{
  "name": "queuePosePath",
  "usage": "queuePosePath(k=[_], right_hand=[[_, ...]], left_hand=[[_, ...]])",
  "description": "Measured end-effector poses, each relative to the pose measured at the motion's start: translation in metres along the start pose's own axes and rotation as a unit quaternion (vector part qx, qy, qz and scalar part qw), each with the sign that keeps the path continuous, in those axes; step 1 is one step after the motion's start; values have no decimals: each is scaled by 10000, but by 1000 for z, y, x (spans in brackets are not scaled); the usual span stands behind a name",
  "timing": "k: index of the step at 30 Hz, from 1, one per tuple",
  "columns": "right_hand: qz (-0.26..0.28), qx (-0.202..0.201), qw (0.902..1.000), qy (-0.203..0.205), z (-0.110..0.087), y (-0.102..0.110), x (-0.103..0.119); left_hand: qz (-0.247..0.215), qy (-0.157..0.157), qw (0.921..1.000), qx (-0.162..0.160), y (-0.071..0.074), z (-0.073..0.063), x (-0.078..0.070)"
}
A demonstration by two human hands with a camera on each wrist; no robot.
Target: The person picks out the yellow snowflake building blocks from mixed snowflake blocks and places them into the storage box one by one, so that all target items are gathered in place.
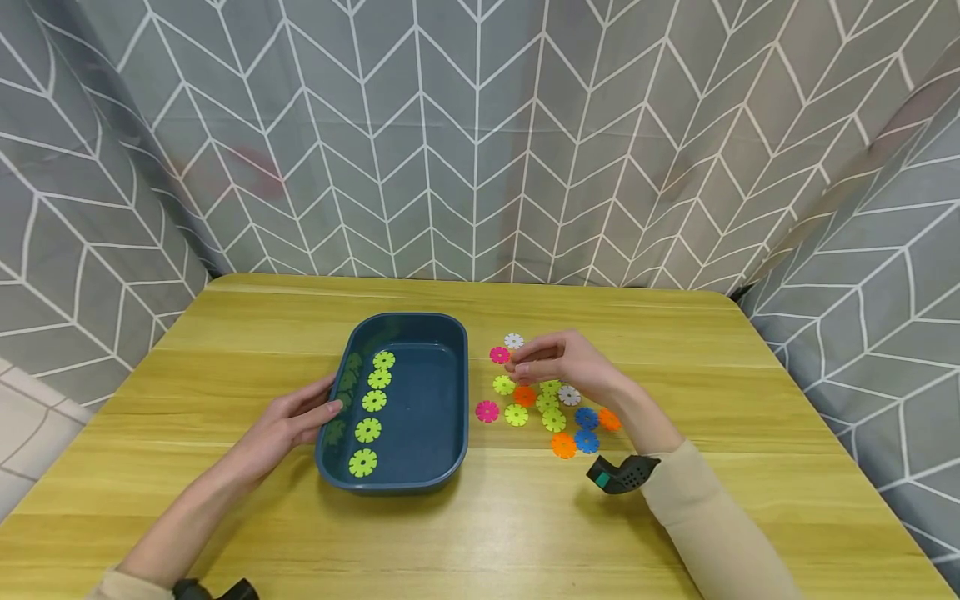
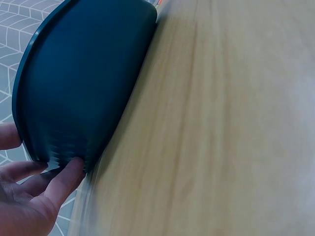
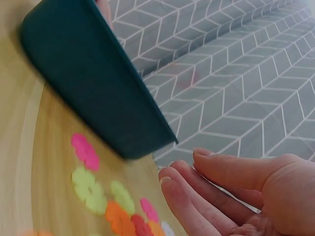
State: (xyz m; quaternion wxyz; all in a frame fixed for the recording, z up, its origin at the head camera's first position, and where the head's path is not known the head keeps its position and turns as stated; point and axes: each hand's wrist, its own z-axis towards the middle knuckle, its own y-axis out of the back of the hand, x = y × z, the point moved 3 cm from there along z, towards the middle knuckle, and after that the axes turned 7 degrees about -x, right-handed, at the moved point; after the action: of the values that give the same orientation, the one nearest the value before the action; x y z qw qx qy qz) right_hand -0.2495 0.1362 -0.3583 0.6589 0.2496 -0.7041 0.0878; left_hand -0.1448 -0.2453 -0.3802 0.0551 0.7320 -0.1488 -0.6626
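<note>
Loosely bent, the fingers of the right hand hold nothing that shows, while the left hand grips the left wall of the blue tray, thumb over its rim. The right hand hovers off the tray's right side, and the loose discs lie on that same side, mostly below this hand and nearer the person, so it is far closer to them than the left. A pink disc sits just on the tray side of its fingertips. The tray's long axis runs away from the person; parallel to it, five yellow-green discs line the tray's floor along the left wall. Behind the tray, past the table, hangs a patterned curtain.
</note>
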Motion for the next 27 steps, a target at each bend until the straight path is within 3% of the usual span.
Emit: queuePosePath(k=[9, 19, 27], right_hand=[[-425, -196, 9988, -115, -8, 16, -19], [-277, -414, 9977, -452, -18, 35, -40], [-214, -656, 9968, -415, -21, 44, -41]], left_hand=[[14, 38, 10000, -21, 0, 0, 0], [-25, 6, 10000, 3, 0, 1, 0], [-34, -14, 10000, 20, 0, 1, 0]])
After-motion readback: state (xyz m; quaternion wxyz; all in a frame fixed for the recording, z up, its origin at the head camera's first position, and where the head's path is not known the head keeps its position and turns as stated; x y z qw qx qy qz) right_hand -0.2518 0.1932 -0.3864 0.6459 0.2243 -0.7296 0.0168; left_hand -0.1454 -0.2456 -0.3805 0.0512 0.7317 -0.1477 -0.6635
